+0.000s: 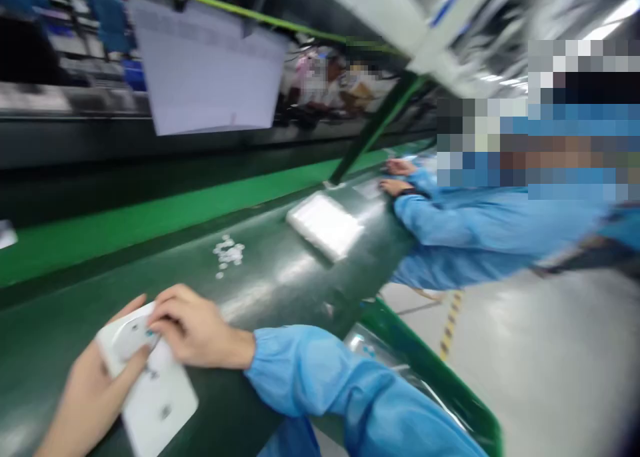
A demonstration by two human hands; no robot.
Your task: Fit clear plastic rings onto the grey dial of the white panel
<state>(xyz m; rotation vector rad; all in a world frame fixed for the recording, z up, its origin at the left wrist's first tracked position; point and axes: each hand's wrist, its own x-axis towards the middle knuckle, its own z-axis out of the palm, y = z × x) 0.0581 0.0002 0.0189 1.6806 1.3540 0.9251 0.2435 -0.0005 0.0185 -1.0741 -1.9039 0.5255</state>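
Observation:
My left hand (95, 390) grips a white plastic panel (160, 404) at the lower left, its thumb lying across the front. The panel is tilted, with rounded corners, a round area near the top and several small dark openings. Over its upper part, my right hand (193, 327) holds its fingertips pinched together. A tiny teal spot shows at those fingertips; whether it is a held part or belongs to the panel, I cannot tell. Beyond my hands, a loose cluster of small white pieces (230, 252) lies on the green work surface (270, 277).
A white, flat rectangular stack (325, 225) sits farther right. Below the bench edge stands a green bin (440, 377) with clear plastic bags. A co-worker's blue sleeves (480, 224) reach over the bench at right. A green post (375, 130) rises behind; a paper sheet (210, 70) hangs above.

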